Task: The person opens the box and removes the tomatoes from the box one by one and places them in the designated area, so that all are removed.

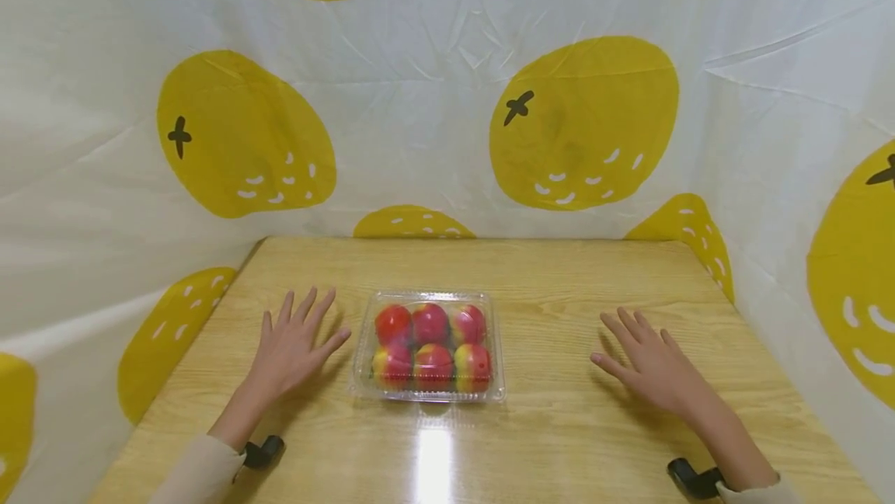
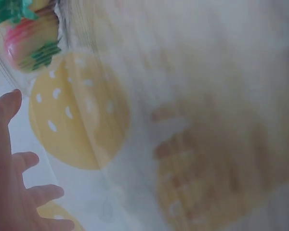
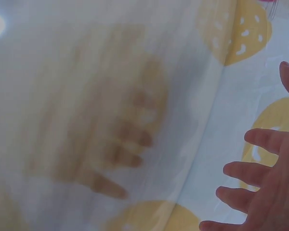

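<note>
A clear plastic clamshell box sits near the middle of the table with its lid down. Inside it are several red and yellow fruits, apple- or peach-like, in two rows; green leafy parts show on a fruit in the left wrist view. To the left of the box, my left hand is held with fingers spread, its thumb close to the box side and apart from it. Farther off on the right, my right hand hovers over the table with fingers extended, holding nothing.
The wood-grain table is glossy and reflects a bright light at its front. A white curtain with yellow fruit prints surrounds it at the back and both sides. Each wrist wears a black camera mount.
</note>
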Tool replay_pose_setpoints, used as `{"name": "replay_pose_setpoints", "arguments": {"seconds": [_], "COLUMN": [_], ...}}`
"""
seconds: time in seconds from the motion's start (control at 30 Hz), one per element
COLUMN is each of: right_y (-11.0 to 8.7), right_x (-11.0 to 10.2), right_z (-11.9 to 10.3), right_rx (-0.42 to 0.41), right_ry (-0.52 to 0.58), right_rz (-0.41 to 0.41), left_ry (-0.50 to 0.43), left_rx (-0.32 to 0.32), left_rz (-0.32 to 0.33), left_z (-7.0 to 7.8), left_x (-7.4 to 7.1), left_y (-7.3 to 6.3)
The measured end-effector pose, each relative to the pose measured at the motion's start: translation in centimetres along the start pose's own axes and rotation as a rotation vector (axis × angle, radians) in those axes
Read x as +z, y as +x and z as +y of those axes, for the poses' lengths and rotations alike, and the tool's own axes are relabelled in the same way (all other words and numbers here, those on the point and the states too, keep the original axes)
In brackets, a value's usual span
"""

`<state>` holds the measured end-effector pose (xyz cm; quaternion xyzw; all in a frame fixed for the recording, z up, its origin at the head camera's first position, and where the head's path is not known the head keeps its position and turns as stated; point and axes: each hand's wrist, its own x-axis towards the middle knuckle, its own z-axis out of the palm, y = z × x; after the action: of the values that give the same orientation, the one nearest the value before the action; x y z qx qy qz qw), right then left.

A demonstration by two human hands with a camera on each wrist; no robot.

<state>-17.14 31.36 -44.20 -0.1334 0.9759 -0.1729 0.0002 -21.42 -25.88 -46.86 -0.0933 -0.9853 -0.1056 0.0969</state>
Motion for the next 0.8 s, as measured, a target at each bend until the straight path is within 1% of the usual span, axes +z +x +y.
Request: {"name": "replay_pose_setpoints", "arguments": {"seconds": [0.2, 0.33, 0.47, 0.67, 0.73, 0.8], "right_y": [-0.5, -0.6, -0.4, -0.3, -0.2, 0.0], "right_x": [0.5, 0.6, 0.5, 1.1, 1.3, 1.4], "right_z": [-1.2, -2.1, -3.5, -5.2, -5.7, -6.3], "right_rx": [-0.024, -0.058, -0.104, -0.152, -0.17, -0.197], "right_ry": [-0.008, -0.005, 0.001, 0.006, 0.023, 0.033], "right_rz": [-0.001, 0.016, 0.022, 0.022, 0.027, 0.036], "left_ry": [-0.039, -0.085, -0.141, -0.275, -0.352, -0.45], "left_rx": [-0.008, -0.005, -0.007, -0.014, -0.023, -0.027], "left_rz": [-0.035, -0.043, -0.049, -0.079, -0.089, -0.097], "left_z": [0.5, 1.1, 1.5, 2.1, 2.2, 2.3], "left_x": [0.0, 0.0, 0.0, 0.2, 0.3, 0.2], "left_y": [-1.1, -1.4, -1.6, -1.8, -1.8, -1.8]}}
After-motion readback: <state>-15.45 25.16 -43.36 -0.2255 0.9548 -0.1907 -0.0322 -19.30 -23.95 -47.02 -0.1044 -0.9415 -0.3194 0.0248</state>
